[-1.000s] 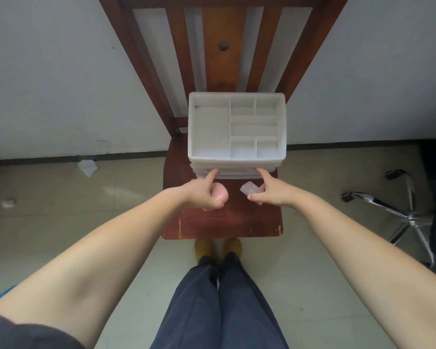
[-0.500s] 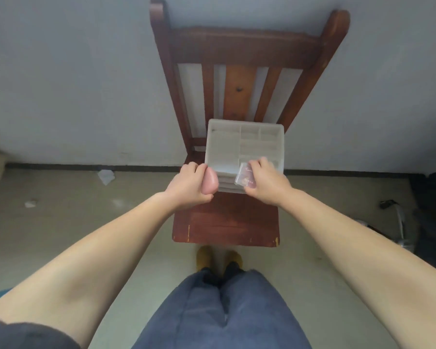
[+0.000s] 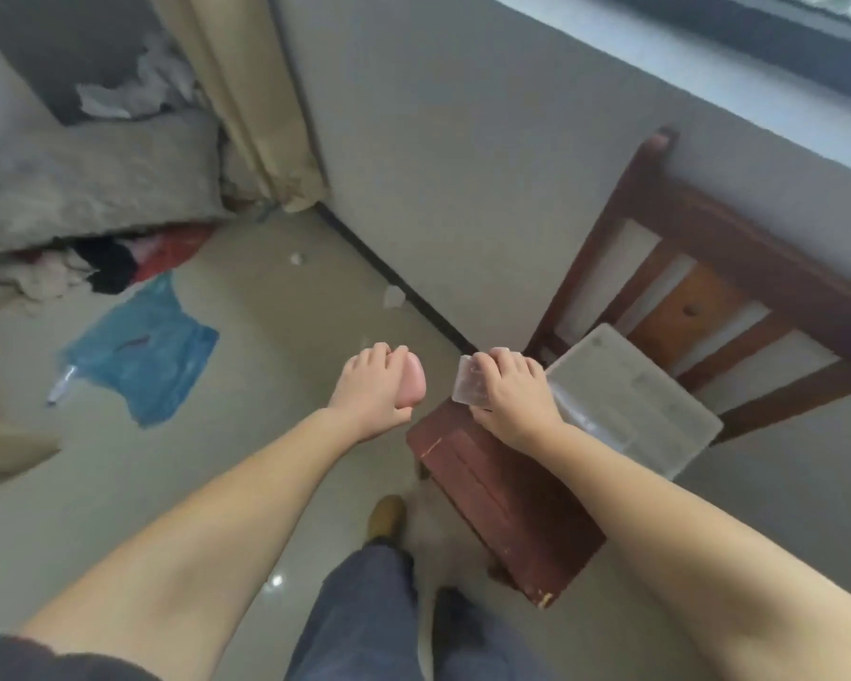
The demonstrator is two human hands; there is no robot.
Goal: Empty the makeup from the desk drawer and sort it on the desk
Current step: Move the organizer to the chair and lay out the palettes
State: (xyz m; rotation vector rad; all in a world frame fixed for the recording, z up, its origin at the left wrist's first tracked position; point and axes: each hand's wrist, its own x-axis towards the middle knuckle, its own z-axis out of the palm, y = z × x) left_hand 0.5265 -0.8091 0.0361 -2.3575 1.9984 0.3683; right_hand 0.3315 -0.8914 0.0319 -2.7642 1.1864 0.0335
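My left hand [image 3: 372, 390] is closed around a pink rounded makeup sponge [image 3: 410, 383], held in the air over the floor left of the chair. My right hand [image 3: 514, 395] grips a small clear plastic case [image 3: 470, 388] above the front left corner of the wooden chair [image 3: 502, 498]. A white plastic organiser with compartments [image 3: 634, 400] sits on the chair seat, just right of my right hand. Its drawers cannot be made out in this blurred frame.
The chair stands against a grey wall [image 3: 463, 164]. On the floor to the left lie a blue bag [image 3: 141, 356], a heap of clothes [image 3: 99, 262] and a grey cushion [image 3: 94, 179]. A beige curtain [image 3: 246, 100] hangs in the corner. My legs and shoes [image 3: 386, 518] are below.
My view has swung sharply to the left and tilted. Both hands have come away from the organiser, each still holding its item, and now sit left of it.
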